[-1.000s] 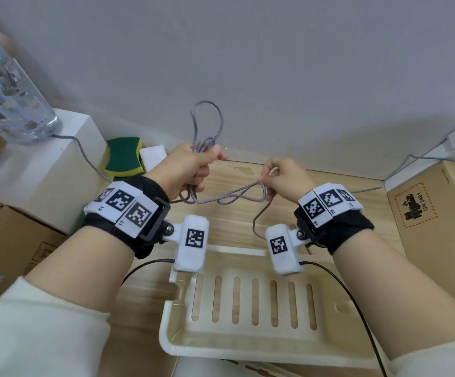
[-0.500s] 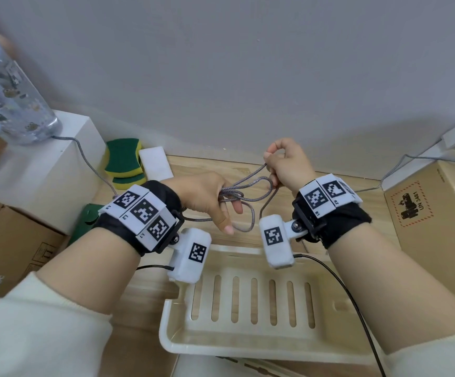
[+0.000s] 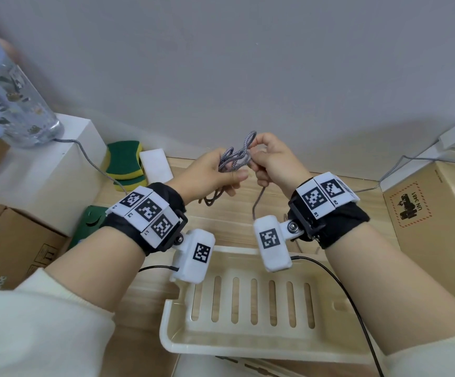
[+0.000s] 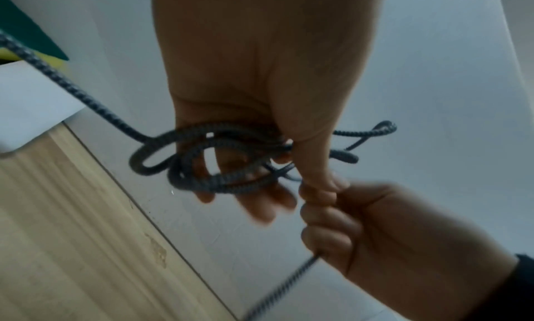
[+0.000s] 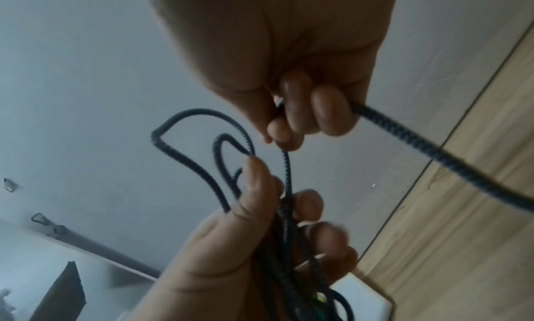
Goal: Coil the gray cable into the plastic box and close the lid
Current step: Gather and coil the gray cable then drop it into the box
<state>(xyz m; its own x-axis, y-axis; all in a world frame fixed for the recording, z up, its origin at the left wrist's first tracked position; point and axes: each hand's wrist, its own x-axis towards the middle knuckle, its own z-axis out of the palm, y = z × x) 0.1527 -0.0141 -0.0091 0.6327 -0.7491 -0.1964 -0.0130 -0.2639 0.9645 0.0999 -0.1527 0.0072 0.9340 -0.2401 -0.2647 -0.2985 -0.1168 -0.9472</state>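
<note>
The gray braided cable (image 3: 236, 157) is bunched in several loops above the wooden table (image 3: 362, 205). My left hand (image 3: 236, 180) grips the bundle, thumb pressed over the strands; the loops (image 4: 202, 184) lie across its fingers. My right hand (image 3: 256, 162) touches the left and pinches a strand at the bundle's top, its fingers (image 5: 300, 120) curled round the cable (image 5: 433, 152), which trails down towards the table. The cream slotted plastic box (image 3: 172, 336) lies open below both wrists, with no cable in it.
One cable end (image 3: 90, 156) runs left to a clear bottle (image 3: 11, 104) on a white block. Green-yellow sponges (image 3: 123, 164) and a white pad (image 3: 155, 164) lie at the back. Cardboard boxes stand at left (image 3: 11, 246) and right (image 3: 433, 227).
The left hand rose from lower down and closed its thumb over the loops. The right hand brought its strand in against the left, so both hands now meet at the bundle.
</note>
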